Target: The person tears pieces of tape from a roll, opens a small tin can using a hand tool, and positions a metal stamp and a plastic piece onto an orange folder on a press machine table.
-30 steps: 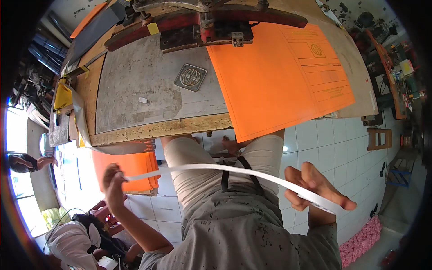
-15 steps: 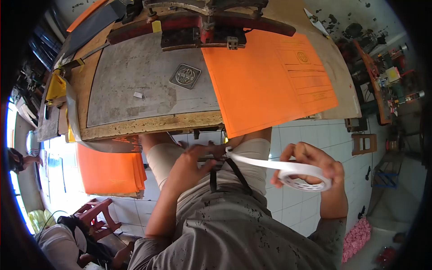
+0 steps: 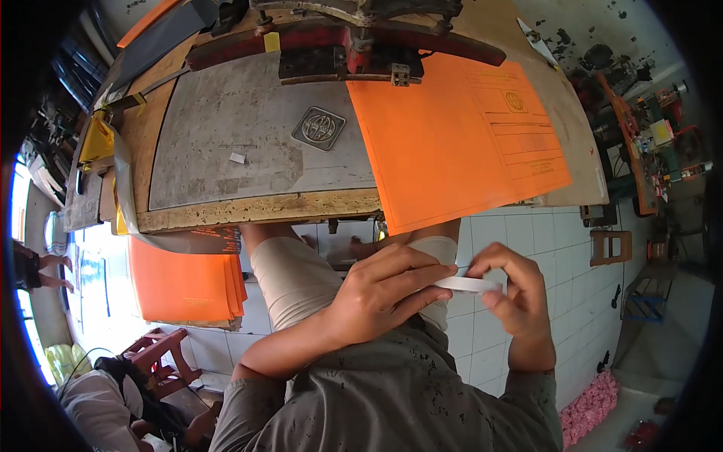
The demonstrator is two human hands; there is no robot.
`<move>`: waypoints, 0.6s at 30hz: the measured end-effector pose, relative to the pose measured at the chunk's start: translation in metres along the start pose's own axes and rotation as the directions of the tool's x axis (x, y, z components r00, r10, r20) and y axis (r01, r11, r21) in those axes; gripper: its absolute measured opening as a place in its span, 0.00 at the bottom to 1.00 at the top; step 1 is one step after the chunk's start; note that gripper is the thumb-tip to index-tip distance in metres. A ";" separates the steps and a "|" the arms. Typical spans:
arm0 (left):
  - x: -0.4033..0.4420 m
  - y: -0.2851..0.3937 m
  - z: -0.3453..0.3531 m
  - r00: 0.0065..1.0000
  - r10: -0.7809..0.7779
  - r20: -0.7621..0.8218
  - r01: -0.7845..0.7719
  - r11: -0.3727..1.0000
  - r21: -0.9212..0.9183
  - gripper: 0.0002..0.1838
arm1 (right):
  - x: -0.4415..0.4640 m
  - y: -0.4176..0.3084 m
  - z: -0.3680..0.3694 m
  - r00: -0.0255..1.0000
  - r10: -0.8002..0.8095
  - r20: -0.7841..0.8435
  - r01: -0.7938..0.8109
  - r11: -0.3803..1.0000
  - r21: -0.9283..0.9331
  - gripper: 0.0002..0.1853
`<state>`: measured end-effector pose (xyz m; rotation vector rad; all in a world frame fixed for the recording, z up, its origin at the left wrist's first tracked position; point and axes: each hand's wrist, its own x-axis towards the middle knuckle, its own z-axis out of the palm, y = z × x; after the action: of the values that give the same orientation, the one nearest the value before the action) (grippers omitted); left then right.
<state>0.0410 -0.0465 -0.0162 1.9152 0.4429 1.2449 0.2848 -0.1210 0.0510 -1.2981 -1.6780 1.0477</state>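
Hands drawn closer together, white tape roll between them.

The left hand, well apart from the right hand earlier, now pinches the tape beside it.

Grey shirt, pale beige shorts
Dark flecks dot the shirt's near front; its sleeves are short, and the shorts, farther off, show creases.

L hand pinching, pointed twd curled R hand; L elbow bent.
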 end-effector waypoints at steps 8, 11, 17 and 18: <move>-0.006 -0.005 0.007 0.991 0.120 -0.065 -0.113 0.989 0.098 0.23 | -0.001 0.027 0.016 0.954 -0.277 -0.116 0.250 0.946 -0.207 0.15; -0.010 -0.009 0.006 0.983 0.184 -0.004 -0.180 0.966 0.184 0.24 | -0.001 0.030 0.017 0.947 -0.282 -0.154 0.257 0.952 -0.168 0.15; -0.016 -0.016 0.022 0.966 0.197 -0.167 -0.181 0.978 0.108 0.25 | -0.006 0.041 0.035 0.915 -0.230 -0.331 0.268 0.961 0.073 0.19; -0.015 -0.017 0.022 0.964 0.191 -0.186 -0.177 0.980 0.089 0.25 | -0.006 0.044 0.040 0.904 -0.228 -0.363 0.282 0.954 0.103 0.20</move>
<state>0.0559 -0.0557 -0.0427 1.9381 0.4211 1.5649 0.2657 -0.1268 -0.0052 -1.0567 -1.4215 0.7259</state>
